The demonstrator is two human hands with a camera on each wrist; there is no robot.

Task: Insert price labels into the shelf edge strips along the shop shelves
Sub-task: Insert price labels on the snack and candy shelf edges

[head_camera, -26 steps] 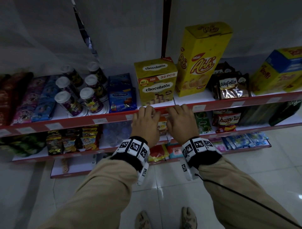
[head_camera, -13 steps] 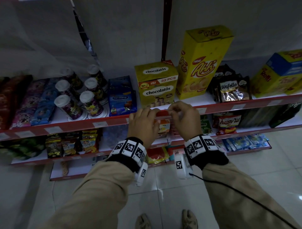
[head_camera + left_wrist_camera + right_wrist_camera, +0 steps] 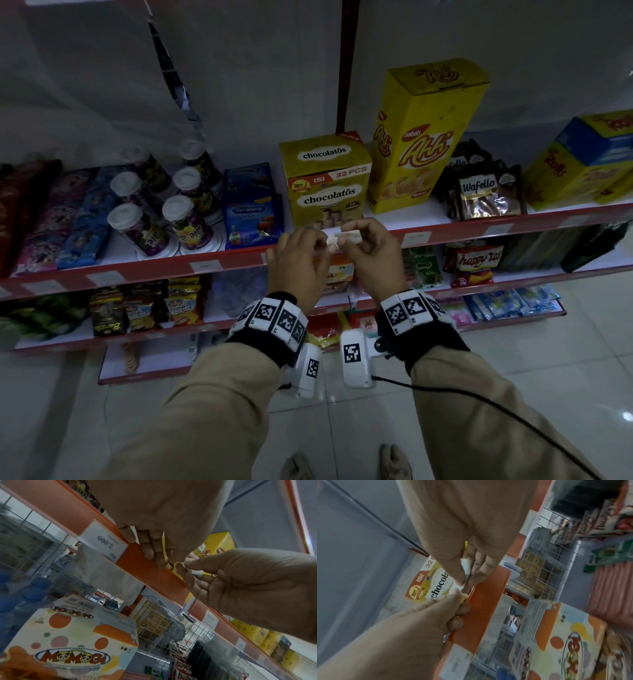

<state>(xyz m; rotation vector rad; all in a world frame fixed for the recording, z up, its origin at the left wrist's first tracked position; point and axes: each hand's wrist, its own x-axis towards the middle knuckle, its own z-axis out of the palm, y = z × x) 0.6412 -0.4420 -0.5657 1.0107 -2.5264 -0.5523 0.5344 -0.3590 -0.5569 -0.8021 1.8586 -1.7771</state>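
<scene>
Both hands pinch price label (image 3: 343, 237) at its ends, left hand (image 3: 297, 261) and right hand (image 3: 371, 255), keeping it level just above red edge strip (image 3: 233, 262), below chocolatos box (image 3: 327, 185), ready to slot in.

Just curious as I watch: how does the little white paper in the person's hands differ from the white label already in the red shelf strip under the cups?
The held price label is off the strip, pinched between the left hand and the right hand in front of the chocolatos box. The seated label lies flat in the red shelf edge strip, untouched. Both are small white paper slips.
</scene>
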